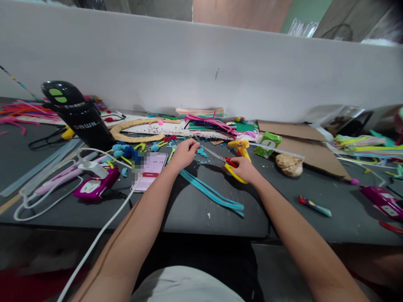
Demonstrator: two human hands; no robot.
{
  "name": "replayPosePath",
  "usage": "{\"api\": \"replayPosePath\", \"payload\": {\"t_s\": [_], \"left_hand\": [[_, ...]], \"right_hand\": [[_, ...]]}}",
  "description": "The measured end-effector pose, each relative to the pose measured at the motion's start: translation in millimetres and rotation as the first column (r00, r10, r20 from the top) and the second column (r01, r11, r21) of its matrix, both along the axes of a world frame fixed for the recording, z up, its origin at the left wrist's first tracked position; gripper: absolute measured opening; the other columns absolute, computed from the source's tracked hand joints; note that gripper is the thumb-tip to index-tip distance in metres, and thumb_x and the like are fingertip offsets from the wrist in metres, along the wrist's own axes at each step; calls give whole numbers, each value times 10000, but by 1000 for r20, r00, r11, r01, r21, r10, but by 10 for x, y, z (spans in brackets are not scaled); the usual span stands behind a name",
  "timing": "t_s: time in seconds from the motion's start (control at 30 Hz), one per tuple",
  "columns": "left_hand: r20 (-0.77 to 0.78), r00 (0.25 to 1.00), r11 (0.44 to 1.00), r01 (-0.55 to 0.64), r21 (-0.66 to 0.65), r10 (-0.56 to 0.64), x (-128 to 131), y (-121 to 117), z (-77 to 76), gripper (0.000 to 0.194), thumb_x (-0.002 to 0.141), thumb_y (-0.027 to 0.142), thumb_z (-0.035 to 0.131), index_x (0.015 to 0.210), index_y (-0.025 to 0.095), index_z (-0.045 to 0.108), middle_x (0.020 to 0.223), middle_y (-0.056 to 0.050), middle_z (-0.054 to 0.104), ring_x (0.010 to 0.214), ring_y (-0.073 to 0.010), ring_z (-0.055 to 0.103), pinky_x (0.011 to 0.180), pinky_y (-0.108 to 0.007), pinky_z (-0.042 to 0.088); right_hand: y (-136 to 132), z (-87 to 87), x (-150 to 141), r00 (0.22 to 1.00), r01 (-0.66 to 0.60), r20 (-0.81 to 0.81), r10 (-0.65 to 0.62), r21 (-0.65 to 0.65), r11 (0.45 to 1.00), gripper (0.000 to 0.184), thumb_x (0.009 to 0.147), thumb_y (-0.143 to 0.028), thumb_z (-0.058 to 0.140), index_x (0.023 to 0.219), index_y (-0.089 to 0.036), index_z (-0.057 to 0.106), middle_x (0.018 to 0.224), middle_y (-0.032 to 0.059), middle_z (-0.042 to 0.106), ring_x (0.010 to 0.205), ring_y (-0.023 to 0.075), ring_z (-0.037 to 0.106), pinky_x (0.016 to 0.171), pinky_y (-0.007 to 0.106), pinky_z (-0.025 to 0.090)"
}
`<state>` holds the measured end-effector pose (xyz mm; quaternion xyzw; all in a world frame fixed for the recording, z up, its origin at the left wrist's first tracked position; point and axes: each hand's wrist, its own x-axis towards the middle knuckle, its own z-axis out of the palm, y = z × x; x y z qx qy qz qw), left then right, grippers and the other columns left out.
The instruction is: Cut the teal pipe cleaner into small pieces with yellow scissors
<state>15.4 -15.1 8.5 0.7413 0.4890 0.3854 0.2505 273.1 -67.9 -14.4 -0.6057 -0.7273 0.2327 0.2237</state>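
My right hand (244, 169) grips a pair of scissors (232, 166) by its yellow and red handles, the blades pointing left toward my other hand. Fingers pinched together, my left hand (185, 153) is just beyond the blade tips; whatever it holds is too small or hidden to make out. Short light-blue fuzzy pieces (203, 153) lie on the table beside its fingertips. Below my hands lie several long light-blue pipe cleaners (214, 193). A yellow glue gun (239, 146) stands right behind the scissors.
Left of my forearm lie a phone (151, 174), white cable and purple power strip (96, 184); a black bottle (83, 119) stands behind. To the right are a green packet (267, 144), a pale stone-like lump (289, 165), cardboard (321, 157) and a cutter-like tool (315, 206).
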Motion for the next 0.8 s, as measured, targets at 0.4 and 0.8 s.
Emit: {"api": "replayPosePath", "payload": {"t_s": [0.4,0.8], "left_hand": [[-2,1000,1000,10,6,-10,2,11,-15,281,886,373,467,710,174,561,647,-5,596,598,-132,496,595,-268,354],[-4,1000,1000,8,-6,-8,2,14,-20,281,889,370,466,713,174,562,639,-3,587,601,-133,492,596,-265,347]], "right_hand": [[31,-63,29,1000,-9,9,9,3,1000,372,714,-513,629,610,-178,504,578,-31,394,578,108,321,521,261,231],[40,-67,20,1000,-5,16,5,31,1000,349,721,-481,607,592,-173,504,567,-27,372,575,111,316,514,263,219]]}}
